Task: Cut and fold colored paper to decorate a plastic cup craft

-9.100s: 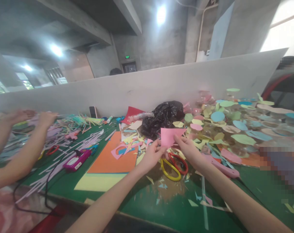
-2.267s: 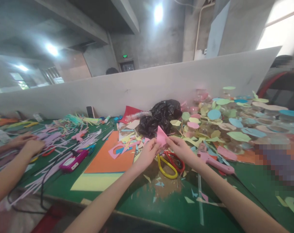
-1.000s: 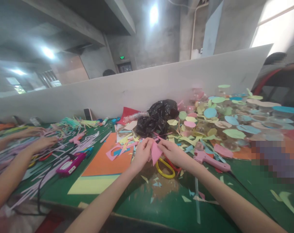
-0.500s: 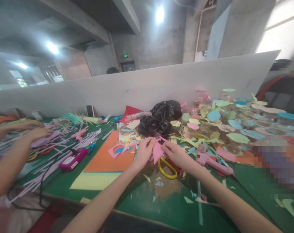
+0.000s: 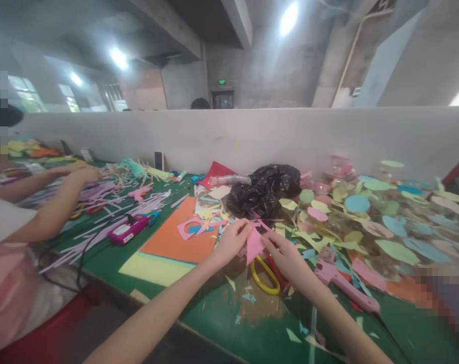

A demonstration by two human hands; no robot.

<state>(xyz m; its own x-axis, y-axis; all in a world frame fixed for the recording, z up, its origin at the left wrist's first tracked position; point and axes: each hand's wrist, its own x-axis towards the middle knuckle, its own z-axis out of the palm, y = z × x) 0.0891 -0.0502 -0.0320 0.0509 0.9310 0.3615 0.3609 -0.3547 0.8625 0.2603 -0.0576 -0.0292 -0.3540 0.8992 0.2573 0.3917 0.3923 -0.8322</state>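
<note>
A folded piece of pink paper [image 5: 254, 244] with a pointed lower end is pinched between my two hands above the table. My left hand [image 5: 235, 240] grips its upper left edge, thumb and fingers together. On the other side, my right hand [image 5: 281, 249] holds the right edge with bent fingers. Just below lie scissors with yellow and red handles [image 5: 264, 283]; their blades are hidden. Left of my hands, a pink paper offcut with a round hole [image 5: 183, 230] rests on orange sheets [image 5: 164, 240].
A crumpled black plastic bag [image 5: 267, 187] sits behind my hands. A pink glue gun [image 5: 346, 285] lies to the right, near many coloured paper leaves [image 5: 396, 252]. At left are a magenta device [image 5: 127, 230], paper strips and a co-worker's hands [image 5: 81, 174]. A low white partition [image 5: 221, 136] runs behind.
The view has swung left and levelled, showing more of the co-worker. Both my hands keep hold of the pink paper, which has hardly changed.
</note>
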